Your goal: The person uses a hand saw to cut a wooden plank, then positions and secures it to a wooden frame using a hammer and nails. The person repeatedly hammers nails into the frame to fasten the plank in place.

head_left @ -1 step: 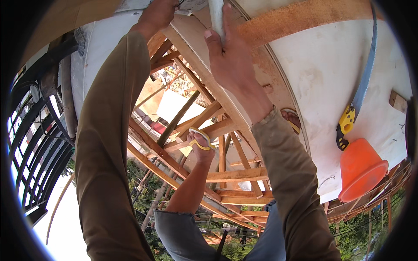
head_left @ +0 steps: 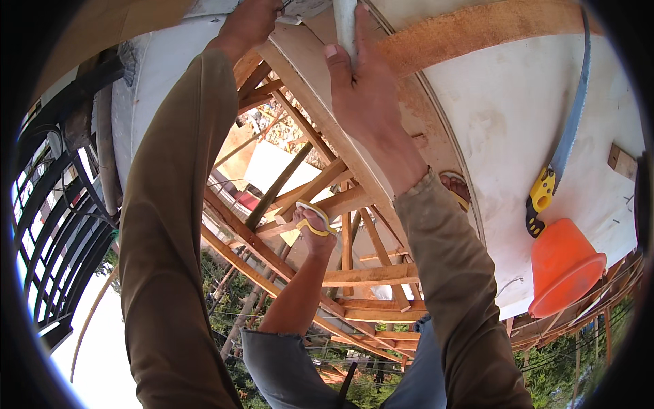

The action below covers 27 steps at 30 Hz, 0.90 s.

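My right hand (head_left: 373, 102), upper middle, is closed around a pale grey round bar (head_left: 345, 28), its thumb and a finger lying along the sides. The bar runs out of the top of the picture, so its far end is hidden. At the top edge, my left hand (head_left: 251, 22) is closed, with its fingertips turned away; what it grips cannot be made out. Between the two hands runs the edge of a long wooden beam (head_left: 320, 92). A hand saw (head_left: 571, 126) with a yellow and black handle lies on the pale panel (head_left: 490, 129) at right.
Below me is an open timber frame (head_left: 368, 276) with a drop to the ground. My left foot in a yellow-strapped sandal (head_left: 315, 217) rests on a timber; my other foot (head_left: 455, 185) is on the panel side. An orange bucket (head_left: 562, 266) stands right; a black metal railing (head_left: 71, 225) is left.
My right hand and the grey bar have shifted slightly to the right. My left hand has barely moved, and the saw and bucket lie as before.
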Motion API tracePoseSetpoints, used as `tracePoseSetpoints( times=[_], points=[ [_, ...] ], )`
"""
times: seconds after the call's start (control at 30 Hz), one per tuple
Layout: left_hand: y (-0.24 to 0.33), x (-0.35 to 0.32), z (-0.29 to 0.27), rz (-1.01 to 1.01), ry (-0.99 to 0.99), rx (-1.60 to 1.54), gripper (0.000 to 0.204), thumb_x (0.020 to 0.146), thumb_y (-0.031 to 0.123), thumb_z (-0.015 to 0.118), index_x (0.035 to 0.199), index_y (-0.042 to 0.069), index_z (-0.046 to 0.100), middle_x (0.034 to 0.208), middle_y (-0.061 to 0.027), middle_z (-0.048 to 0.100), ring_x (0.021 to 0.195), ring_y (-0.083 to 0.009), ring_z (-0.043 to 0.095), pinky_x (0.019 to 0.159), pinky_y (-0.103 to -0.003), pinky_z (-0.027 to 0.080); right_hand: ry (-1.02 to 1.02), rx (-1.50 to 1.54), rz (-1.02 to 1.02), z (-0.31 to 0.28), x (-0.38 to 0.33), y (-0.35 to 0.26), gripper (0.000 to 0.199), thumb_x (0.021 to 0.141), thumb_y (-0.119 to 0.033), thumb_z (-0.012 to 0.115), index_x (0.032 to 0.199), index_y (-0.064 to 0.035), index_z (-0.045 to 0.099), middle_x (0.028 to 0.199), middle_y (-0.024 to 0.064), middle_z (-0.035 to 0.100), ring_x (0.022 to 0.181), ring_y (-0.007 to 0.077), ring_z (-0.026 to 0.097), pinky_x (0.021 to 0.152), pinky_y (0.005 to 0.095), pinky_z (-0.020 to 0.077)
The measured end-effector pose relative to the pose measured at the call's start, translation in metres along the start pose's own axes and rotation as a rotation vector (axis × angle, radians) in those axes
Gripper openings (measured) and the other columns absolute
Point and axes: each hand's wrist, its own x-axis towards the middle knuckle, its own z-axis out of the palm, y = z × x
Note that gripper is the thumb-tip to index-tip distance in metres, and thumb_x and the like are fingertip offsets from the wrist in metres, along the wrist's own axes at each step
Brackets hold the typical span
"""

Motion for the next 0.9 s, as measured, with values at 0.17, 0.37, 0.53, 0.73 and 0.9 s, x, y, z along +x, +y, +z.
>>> tracePoseSetpoints(
  times=[0.17, 0.37, 0.53, 0.73, 0.9],
  points=[
    [0.000, 0.004, -0.004, 0.049, 0.009, 0.021, 0.020, 0.096, 0.013, 0.055, 0.107, 0.005, 0.069, 0.099, -0.0242, 0.067, 0.096, -0.0442, 0.063, 0.083, -0.051, 0.048, 0.113, 0.054, -0.136, 0.016, 0.017, -0.001, 0.069, 0.105, -0.027, 0.053, 0.158, 0.0047, 0.023, 0.098, 0.0204, 0.065, 0.077, 0.0207, 0.065, 0.074, 0.0368, 0.0527],
    [0.007, 0.001, -0.003, -0.020, -0.014, 0.051, 0.018, 0.097, 0.013, 0.055, 0.106, 0.006, 0.069, 0.100, -0.0223, 0.068, 0.097, -0.0437, 0.064, 0.085, -0.052, 0.048, 0.095, -0.101, -0.060, 0.023, 0.018, 0.006, 0.067, 0.105, -0.025, 0.050, 0.157, 0.0067, 0.022, 0.123, 0.0285, 0.062, 0.095, 0.0238, 0.066, 0.082, 0.0341, 0.0534],
    [0.005, -0.002, -0.004, 0.042, 0.041, 0.032, 0.019, 0.098, 0.014, 0.055, 0.106, 0.007, 0.070, 0.101, -0.0219, 0.069, 0.099, -0.0437, 0.064, 0.086, -0.053, 0.049, 0.188, -0.014, -0.232, 0.020, 0.020, -0.001, 0.068, 0.105, -0.025, 0.050, 0.158, 0.0044, 0.019, 0.133, 0.0267, 0.057, 0.105, 0.0280, 0.064, 0.090, 0.0344, 0.0524],
    [0.013, -0.004, -0.005, -0.091, -0.012, 0.030, 0.020, 0.098, 0.014, 0.053, 0.107, 0.007, 0.070, 0.104, -0.0228, 0.069, 0.100, -0.0443, 0.063, 0.086, -0.053, 0.049, 0.075, 0.059, -0.008, 0.016, 0.028, -0.009, 0.068, 0.104, -0.023, 0.049, 0.159, 0.0039, 0.018, 0.146, 0.0310, 0.048, 0.125, 0.0348, 0.058, 0.104, 0.0412, 0.0465],
    [0.010, -0.004, -0.005, -0.035, -0.005, 0.061, 0.022, 0.098, 0.014, 0.053, 0.109, 0.006, 0.070, 0.105, -0.0238, 0.069, 0.099, -0.0455, 0.064, 0.086, -0.053, 0.050, -0.064, -0.132, -0.058, 0.016, 0.024, -0.002, 0.071, 0.102, -0.020, 0.049, 0.160, 0.0008, 0.013, 0.110, 0.0310, 0.065, 0.091, 0.0366, 0.070, 0.080, 0.0410, 0.0538]
  ],
)
